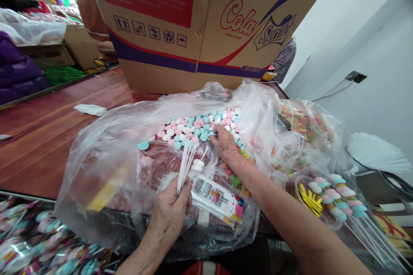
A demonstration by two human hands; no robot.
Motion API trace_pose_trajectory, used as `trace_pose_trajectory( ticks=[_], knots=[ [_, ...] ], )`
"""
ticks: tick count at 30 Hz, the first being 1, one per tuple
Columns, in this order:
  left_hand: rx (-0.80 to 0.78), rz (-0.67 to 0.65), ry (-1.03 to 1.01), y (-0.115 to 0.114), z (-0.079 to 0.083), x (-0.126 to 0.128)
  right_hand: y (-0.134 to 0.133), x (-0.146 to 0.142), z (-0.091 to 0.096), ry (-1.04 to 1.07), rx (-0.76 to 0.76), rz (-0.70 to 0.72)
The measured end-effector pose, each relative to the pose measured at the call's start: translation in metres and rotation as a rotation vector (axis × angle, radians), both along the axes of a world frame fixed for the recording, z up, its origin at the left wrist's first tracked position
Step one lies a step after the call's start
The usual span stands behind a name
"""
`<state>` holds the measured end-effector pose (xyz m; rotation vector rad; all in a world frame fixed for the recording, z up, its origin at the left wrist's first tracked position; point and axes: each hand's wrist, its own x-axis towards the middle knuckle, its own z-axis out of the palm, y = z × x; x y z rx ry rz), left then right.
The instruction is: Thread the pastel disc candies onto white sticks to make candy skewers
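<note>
My left hand (pixel 172 208) is closed round a bundle of thin white sticks (pixel 185 159) that point up and away. Just beyond it, two white marshmallows (pixel 198 164) sit on a stick. My right hand (pixel 224 142) reaches into a loose pile of pink, white and blue marshmallows (pixel 183 129), its fingertips pinched on one at the pile's near edge. The pile lies on a large clear plastic bag (pixel 106 146). Below my right forearm are green and orange ring gummies (pixel 235 180), partly hidden. A stack of printed white packets (pixel 216 197) lies between my hands.
A big cardboard box (pixel 167 64) stands behind the bag. To the right are finished marshmallow sticks (pixel 342 197), yellow ties (pixel 309 200) and a bag of coloured candy (pixel 309 120). Wrapped sweets (pixel 48 240) fill the lower left. Someone stands behind the box at left.
</note>
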<state>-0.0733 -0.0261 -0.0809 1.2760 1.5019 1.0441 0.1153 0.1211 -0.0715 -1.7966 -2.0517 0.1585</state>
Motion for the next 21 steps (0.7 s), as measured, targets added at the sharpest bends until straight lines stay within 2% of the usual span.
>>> trace_pose_trajectory(
  ticks=[5, 9, 13, 15, 19, 21],
  knots=[
    [-0.018, -0.046, -0.008, -0.001, -0.001, -0.002, -0.004, -0.009, 0.003, 0.013, -0.033, 0.019],
    [-0.027, -0.074, -0.021, 0.0, -0.004, -0.003, -0.006, -0.012, 0.009, 0.168, -0.062, 0.05],
    [-0.052, -0.058, -0.057, 0.001, -0.006, -0.002, -0.005, -0.003, 0.009, 0.316, -0.089, 0.028],
    [-0.06, -0.055, -0.067, 0.001, -0.006, -0.002, -0.008, 0.002, 0.009, 0.477, -0.14, 0.025],
    [-0.056, -0.054, -0.029, 0.002, -0.004, -0.001, -0.024, 0.006, 0.019, 1.084, -0.328, 0.02],
    [-0.049, -0.05, -0.011, 0.002, -0.002, -0.001, -0.033, 0.005, 0.026, 1.266, -0.386, 0.025]
  ],
)
